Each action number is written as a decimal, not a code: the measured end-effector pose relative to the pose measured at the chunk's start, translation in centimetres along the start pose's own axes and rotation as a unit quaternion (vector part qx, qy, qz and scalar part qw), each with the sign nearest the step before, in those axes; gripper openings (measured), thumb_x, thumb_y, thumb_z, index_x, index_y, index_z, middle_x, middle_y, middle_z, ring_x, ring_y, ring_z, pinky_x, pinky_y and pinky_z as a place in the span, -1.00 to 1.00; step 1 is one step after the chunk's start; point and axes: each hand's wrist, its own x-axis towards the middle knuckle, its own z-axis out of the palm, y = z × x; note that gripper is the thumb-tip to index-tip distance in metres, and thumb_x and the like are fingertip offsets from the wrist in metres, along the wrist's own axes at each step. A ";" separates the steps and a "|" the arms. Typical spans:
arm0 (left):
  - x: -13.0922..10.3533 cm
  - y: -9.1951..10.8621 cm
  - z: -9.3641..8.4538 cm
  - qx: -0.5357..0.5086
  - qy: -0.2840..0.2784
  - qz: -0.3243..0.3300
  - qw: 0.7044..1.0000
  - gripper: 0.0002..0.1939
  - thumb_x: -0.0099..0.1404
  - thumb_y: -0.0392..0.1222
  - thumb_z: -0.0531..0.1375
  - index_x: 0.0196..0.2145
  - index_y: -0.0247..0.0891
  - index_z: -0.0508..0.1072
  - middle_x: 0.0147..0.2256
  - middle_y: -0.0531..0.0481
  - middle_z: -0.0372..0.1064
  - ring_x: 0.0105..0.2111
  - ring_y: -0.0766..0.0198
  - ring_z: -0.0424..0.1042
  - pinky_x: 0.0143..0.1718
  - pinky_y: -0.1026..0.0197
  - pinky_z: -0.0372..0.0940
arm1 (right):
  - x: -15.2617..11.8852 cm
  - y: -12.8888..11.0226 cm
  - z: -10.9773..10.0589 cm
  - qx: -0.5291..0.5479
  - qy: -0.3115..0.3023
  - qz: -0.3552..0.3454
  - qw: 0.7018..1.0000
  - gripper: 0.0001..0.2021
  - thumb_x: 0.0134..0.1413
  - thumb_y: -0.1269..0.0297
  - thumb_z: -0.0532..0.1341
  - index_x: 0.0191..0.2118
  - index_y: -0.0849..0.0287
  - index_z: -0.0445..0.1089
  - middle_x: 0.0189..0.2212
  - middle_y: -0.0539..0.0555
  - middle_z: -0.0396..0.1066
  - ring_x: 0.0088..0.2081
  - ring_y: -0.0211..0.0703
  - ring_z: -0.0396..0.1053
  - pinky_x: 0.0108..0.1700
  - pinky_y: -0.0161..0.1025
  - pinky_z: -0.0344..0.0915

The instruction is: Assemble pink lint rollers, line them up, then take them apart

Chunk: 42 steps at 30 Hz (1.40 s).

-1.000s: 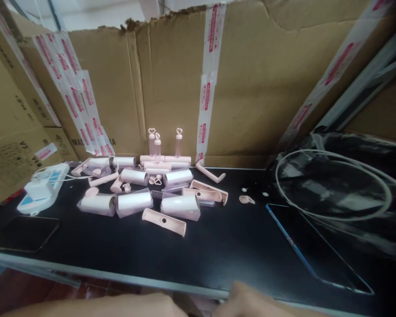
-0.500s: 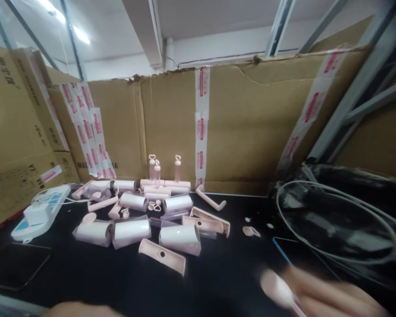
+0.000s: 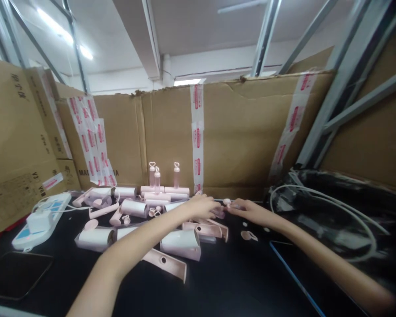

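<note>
Over the back of the black table, my left hand [image 3: 203, 207] has its fingers closed round a pink, partly see-through piece [image 3: 219, 213]. Facing it from the right, my right hand [image 3: 246, 210] pinches a small pink round-headed piece [image 3: 227, 202]; the fingertips of both hands nearly meet. White rolls in clear-pink holders [image 3: 181, 239] lie below and left of my left hand, some hidden by my forearm. Pink brackets [image 3: 166, 263] lie in front. Three small tubes with heart-shaped tops [image 3: 176, 175] stand upright at the back. A loose pink heart-ended part [image 3: 249, 236] rests below my right hand.
A white power strip [image 3: 41, 224] and a dark phone-like slab [image 3: 18, 273] are at left. A blue-edged dark panel [image 3: 293, 273] and a coiled white cable [image 3: 371, 229] are at right. Cardboard walls [image 3: 251, 132] stand behind.
Both hands have moved forward to the back of the table and come close together. My right hand has carried the pink round-headed piece up and left. The view has tilted slightly.
</note>
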 end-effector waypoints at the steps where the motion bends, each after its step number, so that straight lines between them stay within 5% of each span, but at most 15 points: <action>1: 0.9 -0.6 0.4 0.002 -0.001 -0.015 1.000 -0.56 0.24 -0.19 0.16 0.06 -0.35 0.31 0.05 -0.27 0.27 0.10 -0.06 0.21 0.10 -0.01 0.07 | 0.3 0.6 0.3 -0.005 -0.002 0.009 1.000 -0.47 -0.03 -0.19 0.11 -0.50 0.24 0.49 -0.50 0.09 0.48 -0.43 -0.11 0.42 -0.38 -0.28 0.30; 3: 0.9 -1.1 1.2 -0.004 0.005 -0.036 0.999 -0.31 0.22 -0.02 0.18 0.18 -0.49 0.11 0.21 -0.41 0.01 0.23 -0.17 -0.04 0.17 -0.09 -0.04 | 0.6 1.7 1.0 -0.020 -0.003 0.031 0.999 -0.49 -0.02 -0.18 0.10 -0.46 0.22 0.49 -0.47 0.09 0.50 -0.40 -0.09 0.44 -0.36 -0.29 0.31; 6: -3.0 -0.9 1.5 -0.029 0.029 -0.044 0.998 -0.10 0.24 0.24 0.02 0.28 -0.46 -0.20 0.31 -0.34 -0.35 0.30 -0.11 -0.34 0.24 -0.14 -0.23 | 0.6 3.0 1.6 -0.058 0.022 0.075 0.995 -0.55 -0.05 -0.16 0.13 -0.39 0.18 0.45 -0.41 0.11 0.52 -0.34 -0.03 0.46 -0.36 -0.27 0.30; 12: -15.5 0.3 2.0 -0.026 0.089 0.003 0.996 -0.08 0.13 0.28 0.12 0.28 -0.20 -0.13 0.29 -0.22 -0.16 0.29 -0.09 -0.20 0.24 -0.23 -0.24 | -0.4 -0.1 1.8 -0.141 0.041 0.075 0.986 -0.64 0.02 -0.07 0.08 -0.23 0.06 0.41 -0.29 0.10 0.52 -0.31 0.09 0.47 -0.42 -0.20 0.23; 16: -18.9 0.3 5.2 0.015 0.034 -0.034 0.999 -0.04 0.03 0.28 0.22 0.26 -0.21 -0.01 0.26 -0.34 -0.08 0.22 -0.24 -0.01 0.15 -0.28 -0.03 | 2.4 -4.7 2.7 -0.141 0.017 0.010 0.990 -0.71 0.08 0.00 0.08 -0.19 0.00 0.40 -0.19 0.01 0.50 -0.18 0.01 0.45 -0.27 -0.21 0.26; 21: -16.5 1.3 8.9 0.065 0.082 -0.062 0.993 -0.12 0.05 0.17 0.27 0.25 0.05 -0.03 0.28 -0.28 -0.15 0.20 -0.27 0.02 0.06 -0.26 0.12 | 10.4 -8.5 6.1 -0.152 -0.002 0.033 0.988 -0.62 0.07 -0.01 0.17 -0.15 0.20 0.39 -0.19 0.17 0.46 -0.18 0.00 0.42 -0.21 -0.14 0.32; 25: -13.3 2.1 10.5 0.080 0.133 -0.030 0.987 -0.30 0.17 0.16 0.18 0.22 0.09 0.04 0.27 -0.25 -0.13 0.20 -0.16 0.03 0.06 -0.27 0.10 | 14.2 -10.0 8.1 -0.146 -0.016 0.066 0.987 -0.68 0.20 0.09 0.12 -0.12 0.26 0.35 -0.23 0.08 0.41 -0.27 -0.20 0.40 -0.22 -0.15 0.37; 30: -9.3 2.1 11.9 0.053 0.202 -0.012 0.978 -0.42 0.23 0.17 0.10 0.17 0.04 0.16 0.23 -0.22 -0.03 0.15 -0.11 0.08 0.06 -0.19 0.13 | 15.1 -10.4 5.5 -0.155 0.037 0.082 0.984 -0.70 0.22 0.15 0.11 -0.04 0.24 0.31 -0.13 0.11 0.37 -0.18 -0.16 0.38 -0.15 -0.10 0.37; 34: -5.5 2.1 13.0 0.031 0.238 -0.021 0.971 -0.41 0.21 0.15 0.14 0.16 0.00 0.19 0.23 -0.26 -0.04 0.13 -0.15 0.11 0.05 -0.24 0.09 | 16.1 -9.9 3.6 -0.166 -0.005 0.102 0.981 -0.70 0.21 0.13 0.11 -0.08 0.24 0.33 -0.16 0.10 0.38 -0.21 -0.17 0.39 -0.16 -0.11 0.37; 38: -1.7 2.0 13.5 0.026 0.255 -0.021 0.966 -0.47 0.22 0.09 0.15 0.13 -0.03 0.25 0.21 -0.24 0.00 0.13 -0.13 0.11 0.08 -0.26 0.04 | 16.9 -9.7 6.2 -0.168 -0.058 0.120 0.977 -0.72 0.20 0.16 0.14 -0.09 0.25 0.34 -0.16 0.10 0.39 -0.21 -0.17 0.39 -0.17 -0.12 0.38; 42: 1.2 1.1 13.3 0.030 0.251 -0.025 0.967 -0.49 0.21 0.13 0.14 0.01 -0.21 0.39 0.11 -0.29 0.18 0.08 -0.12 0.19 0.08 -0.19 0.08 | 16.8 -10.0 9.0 -0.159 -0.038 0.120 0.979 -0.71 0.20 0.17 0.14 -0.05 0.24 0.32 -0.12 0.11 0.37 -0.17 -0.15 0.38 -0.15 -0.10 0.37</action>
